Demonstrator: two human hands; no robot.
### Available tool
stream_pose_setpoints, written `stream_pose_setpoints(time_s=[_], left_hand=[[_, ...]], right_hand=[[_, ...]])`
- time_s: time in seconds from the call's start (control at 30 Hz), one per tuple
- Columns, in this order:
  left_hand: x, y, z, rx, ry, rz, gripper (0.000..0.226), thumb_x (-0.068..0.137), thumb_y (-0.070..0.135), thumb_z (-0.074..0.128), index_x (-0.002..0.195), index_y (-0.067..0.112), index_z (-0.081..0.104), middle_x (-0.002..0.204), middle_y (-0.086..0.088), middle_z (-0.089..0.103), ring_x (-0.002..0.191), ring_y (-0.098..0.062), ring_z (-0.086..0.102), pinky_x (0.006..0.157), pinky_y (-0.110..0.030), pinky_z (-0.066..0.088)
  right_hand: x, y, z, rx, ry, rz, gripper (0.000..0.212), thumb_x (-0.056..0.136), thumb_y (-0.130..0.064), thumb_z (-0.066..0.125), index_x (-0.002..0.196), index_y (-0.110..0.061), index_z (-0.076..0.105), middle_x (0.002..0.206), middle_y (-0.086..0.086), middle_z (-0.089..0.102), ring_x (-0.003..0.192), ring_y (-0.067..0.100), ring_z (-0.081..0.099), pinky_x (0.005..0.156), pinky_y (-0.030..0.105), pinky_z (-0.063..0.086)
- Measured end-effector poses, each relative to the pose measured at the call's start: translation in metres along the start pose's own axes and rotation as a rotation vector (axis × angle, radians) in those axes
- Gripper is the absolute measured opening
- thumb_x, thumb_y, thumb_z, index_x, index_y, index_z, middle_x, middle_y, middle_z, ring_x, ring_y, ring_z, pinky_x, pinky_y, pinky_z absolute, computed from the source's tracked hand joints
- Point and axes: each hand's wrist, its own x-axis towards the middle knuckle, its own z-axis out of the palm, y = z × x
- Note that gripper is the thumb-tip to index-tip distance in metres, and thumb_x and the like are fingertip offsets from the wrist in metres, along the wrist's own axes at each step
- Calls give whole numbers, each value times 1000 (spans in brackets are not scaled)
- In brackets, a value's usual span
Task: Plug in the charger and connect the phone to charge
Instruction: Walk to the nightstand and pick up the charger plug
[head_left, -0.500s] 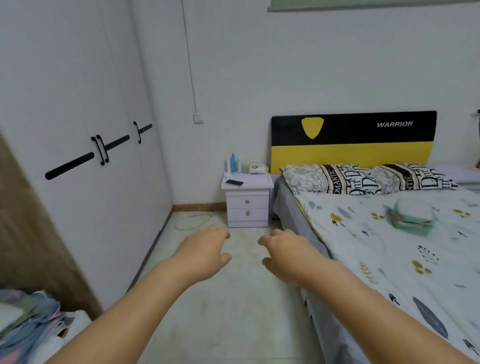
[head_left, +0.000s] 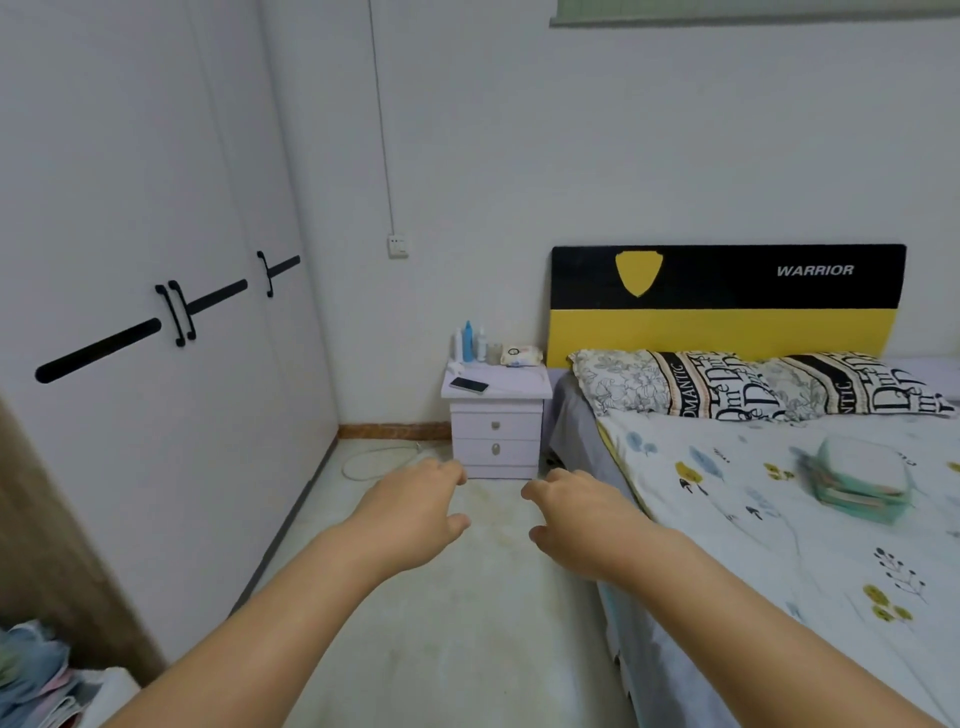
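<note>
Nightstand (head_left: 496, 410) looms nearer; bed (head_left: 779, 519) flanks empty right hand (head_left: 582, 514).

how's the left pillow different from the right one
The left pillow has a grey floral panel at its near end; the right pillow shows only black-and-white lettering. The left lies nearer the nightstand, the right farther along the headboard. Both lie flat at the bed's head with matching bold letter print.

Both hands (head_left: 415, 512) (head_left: 582, 519) outstretched, empty, loosely curled

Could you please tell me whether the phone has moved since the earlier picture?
No; the phone still lies at the front-left corner of the nightstand.
</note>
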Motion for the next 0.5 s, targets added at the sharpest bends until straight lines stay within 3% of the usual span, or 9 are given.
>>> stream_pose_setpoints(time_s=[0.33,0.5], left_hand=[[116,-60,-27,52,7,47,42,86,34,52,124,18,43,125,-6,52,113,-24,52,95,-41,46],[170,-67,-27,18,20,97,39,85,34,53,121,19,45,124,-3,54,110,-21,53,88,-34,46]], right_hand=[[119,1,-23,2,26,19,45,91,-23,46,135,-15,41,144,14,40,121,34,44,96,46,44],[163,18,-27,6,14,43,38,90,-22,46,127,-13,46,128,14,50,113,33,48,91,44,46]])
